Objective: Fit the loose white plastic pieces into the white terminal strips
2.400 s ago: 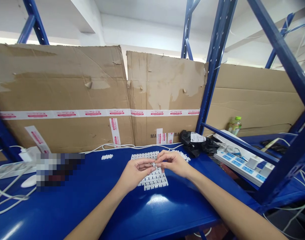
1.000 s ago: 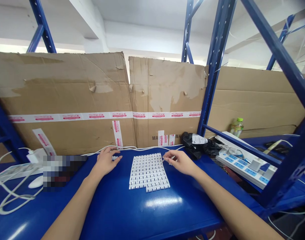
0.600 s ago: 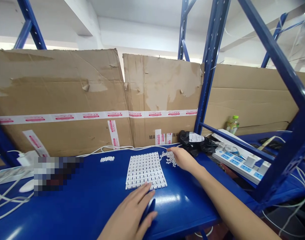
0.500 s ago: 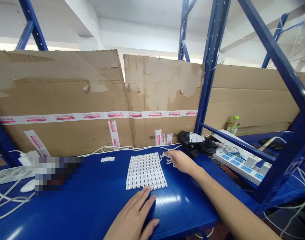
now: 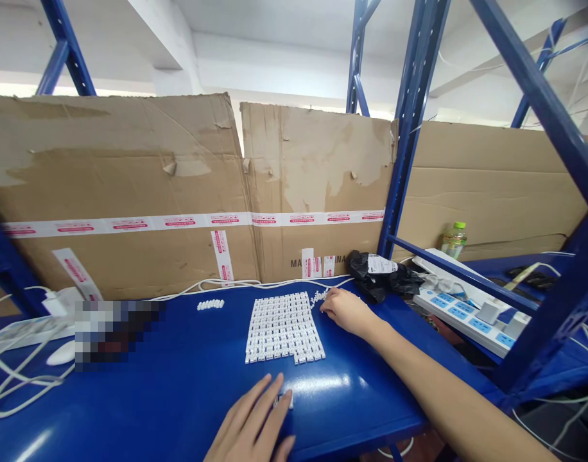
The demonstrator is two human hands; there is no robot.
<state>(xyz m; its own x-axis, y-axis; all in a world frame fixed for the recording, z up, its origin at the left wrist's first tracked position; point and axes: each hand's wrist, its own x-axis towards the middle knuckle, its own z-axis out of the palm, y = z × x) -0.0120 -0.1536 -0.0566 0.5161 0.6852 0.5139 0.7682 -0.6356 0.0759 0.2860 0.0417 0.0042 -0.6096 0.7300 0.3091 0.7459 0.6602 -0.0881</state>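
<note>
A grid of small white plastic pieces (image 5: pixel 284 327) lies on the blue table, with a notch in its front edge. My left hand (image 5: pixel 253 420) rests in front of it, fingers stretched out. Under and beside its fingertips is one small white plastic piece (image 5: pixel 291 399), apart from the grid and partly hidden. To the right of the grid, my right hand (image 5: pixel 346 311) is closed with fingers bent down at a loose pile of tiny white parts (image 5: pixel 318 297). Its fingertips are turned away, so anything pinched there is hidden.
A short row of white pieces (image 5: pixel 210 305) lies to the left. Behind are a white cable (image 5: pixel 241 282), cardboard panels (image 5: pixel 178 179) and a black plastic bag (image 5: pixel 378 276). A power strip (image 5: pixel 467 317) sits beyond the blue rack post (image 5: pixel 404 141) at right.
My left hand has drawn back toward the table's front edge, and one white piece has come away from the grid with it. My right hand has shifted slightly toward me at the pile.
</note>
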